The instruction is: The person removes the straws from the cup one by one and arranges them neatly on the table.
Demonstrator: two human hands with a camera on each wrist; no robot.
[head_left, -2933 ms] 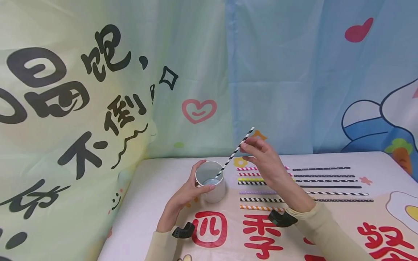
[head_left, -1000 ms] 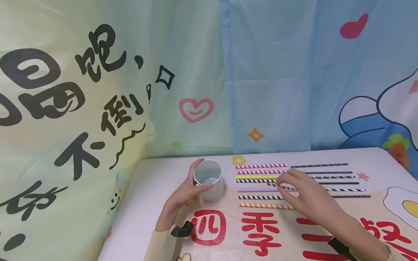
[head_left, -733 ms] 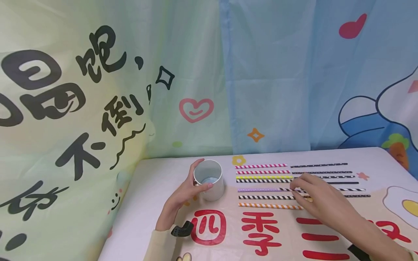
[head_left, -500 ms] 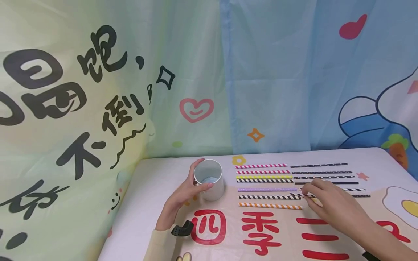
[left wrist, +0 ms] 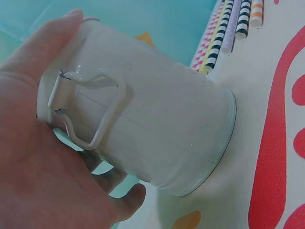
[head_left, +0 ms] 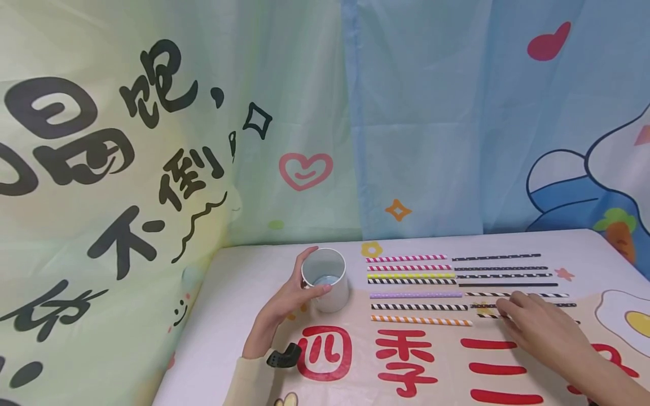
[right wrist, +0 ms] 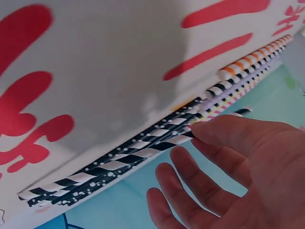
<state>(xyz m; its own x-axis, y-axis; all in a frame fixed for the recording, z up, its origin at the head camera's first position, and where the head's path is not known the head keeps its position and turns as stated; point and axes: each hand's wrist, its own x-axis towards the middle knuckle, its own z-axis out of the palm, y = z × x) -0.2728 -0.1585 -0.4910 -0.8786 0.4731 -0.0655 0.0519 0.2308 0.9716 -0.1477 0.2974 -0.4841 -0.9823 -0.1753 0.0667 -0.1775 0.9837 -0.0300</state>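
On the left of the table, a white mug (head_left: 335, 293) stands upright with my left hand (head_left: 289, 299) gripping it. In the left wrist view its squared handle (left wrist: 112, 107) faces my palm. Its inside looks bluish at the bottom, with no straw in it. My right hand (head_left: 543, 330) pinches a black-and-white striped paper straw (right wrist: 114, 164) between thumb and index finger. That straw lies at or just above the table, in front of a black dotted straw (head_left: 566, 305); my hand hides its middle in the head view.
Several straws lie in two rows of parallel lines. The left group has pink, yellow, purple and orange ones, the orange striped straw (head_left: 421, 320) being nearest. The right group is black or black-and-white, like the farthest dotted straw (head_left: 497, 257). A printed curtain (head_left: 421, 141) hangs behind.
My right hand has taken the striped straw from the mug and carried it rightward and down to the front of the right group. My left hand has kept its grip on the mug.
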